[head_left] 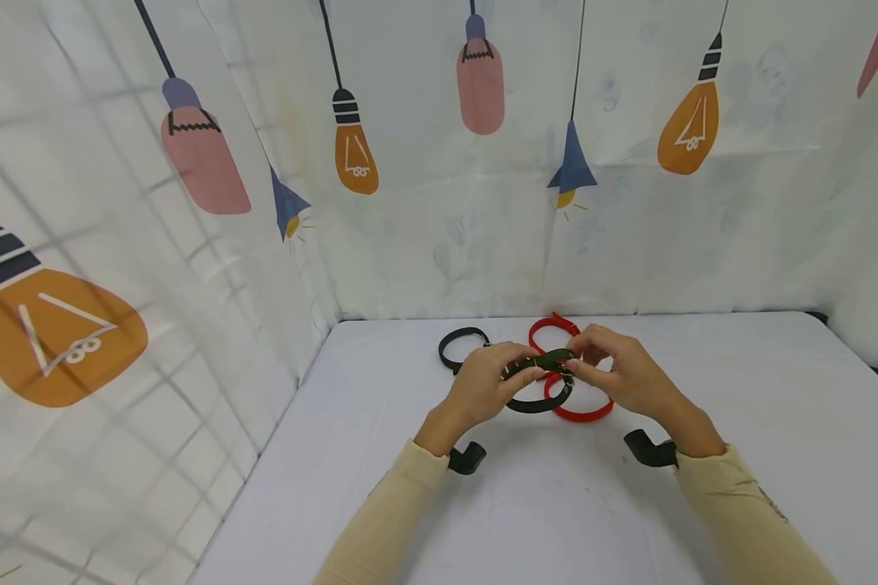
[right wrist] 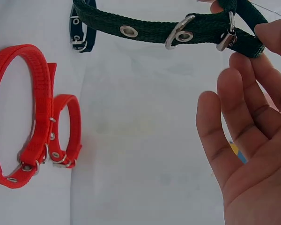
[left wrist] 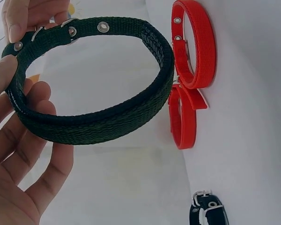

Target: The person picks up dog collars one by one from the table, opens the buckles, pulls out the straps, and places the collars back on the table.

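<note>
Both hands hold a dark green dog collar point(left wrist: 98, 131) off the table, its strap joined into a loop. My left hand point(head_left: 486, 382) pinches one side of the band between thumb and fingers; the other fingers are spread below it in the left wrist view. My right hand point(head_left: 625, 374) pinches the strap end beside the metal buckle point(right wrist: 229, 35), with its lower fingers loosely extended. Metal eyelets and a D-ring point(right wrist: 178, 33) show along the strap. Behind and beneath the hands lie two red collars, one farther back point(head_left: 532, 335) and one nearer point(head_left: 585, 417).
A dark collar point(head_left: 442, 351) with a silver buckle lies on the white table point(head_left: 541, 520), behind the left hand. A white curtain point(head_left: 424, 236) printed with lamps rises along the table's back edge and left side. Black camera mounts point(head_left: 651, 449) stick out from the wrists.
</note>
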`<state>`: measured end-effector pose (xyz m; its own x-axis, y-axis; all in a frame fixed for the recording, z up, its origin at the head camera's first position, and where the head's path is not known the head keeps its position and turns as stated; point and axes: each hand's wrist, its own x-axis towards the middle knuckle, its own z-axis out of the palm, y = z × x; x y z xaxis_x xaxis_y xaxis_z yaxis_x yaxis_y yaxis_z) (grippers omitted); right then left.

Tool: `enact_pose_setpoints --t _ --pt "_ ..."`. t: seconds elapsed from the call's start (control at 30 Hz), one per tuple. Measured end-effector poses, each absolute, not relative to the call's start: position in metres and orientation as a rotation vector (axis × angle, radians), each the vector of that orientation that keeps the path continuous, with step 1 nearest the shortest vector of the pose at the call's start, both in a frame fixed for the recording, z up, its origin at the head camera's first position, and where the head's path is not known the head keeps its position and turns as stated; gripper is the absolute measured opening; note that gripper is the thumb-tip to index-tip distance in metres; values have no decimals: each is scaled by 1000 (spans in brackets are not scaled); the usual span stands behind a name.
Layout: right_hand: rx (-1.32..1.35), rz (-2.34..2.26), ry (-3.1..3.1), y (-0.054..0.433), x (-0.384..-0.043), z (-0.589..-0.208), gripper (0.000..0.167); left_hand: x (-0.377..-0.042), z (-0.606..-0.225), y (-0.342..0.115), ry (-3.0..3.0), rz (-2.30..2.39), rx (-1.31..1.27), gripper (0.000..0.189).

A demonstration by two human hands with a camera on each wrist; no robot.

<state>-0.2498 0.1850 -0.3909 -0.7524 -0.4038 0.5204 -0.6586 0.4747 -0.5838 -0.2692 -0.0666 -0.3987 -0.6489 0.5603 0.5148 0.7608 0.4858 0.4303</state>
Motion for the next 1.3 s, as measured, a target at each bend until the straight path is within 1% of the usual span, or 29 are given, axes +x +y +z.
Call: enact_pose_setpoints --t 0.17,0.4,0.67,0.87,1.3 --pt "832 1178 -2442 189 -249 -390 14 -269 -398 -67 -2435 -907 -1106 23" --pt "712 1177 -2418 193 -248 -389 7 -268 -398 -68 -2453 -895 -1066 22" --pt "676 1247 -2465 194 -246 -386 16 -269 -400 -67 -2488 -993 -1052 22" --pt "650 1256 -2488 191 -243 -382 18 -268 -404 -65 -2548 -1110 -1065 18" --pt "699 1291 -2470 182 -240 -380 19 -267 -407 -58 -2614 -1222 -1110 31"
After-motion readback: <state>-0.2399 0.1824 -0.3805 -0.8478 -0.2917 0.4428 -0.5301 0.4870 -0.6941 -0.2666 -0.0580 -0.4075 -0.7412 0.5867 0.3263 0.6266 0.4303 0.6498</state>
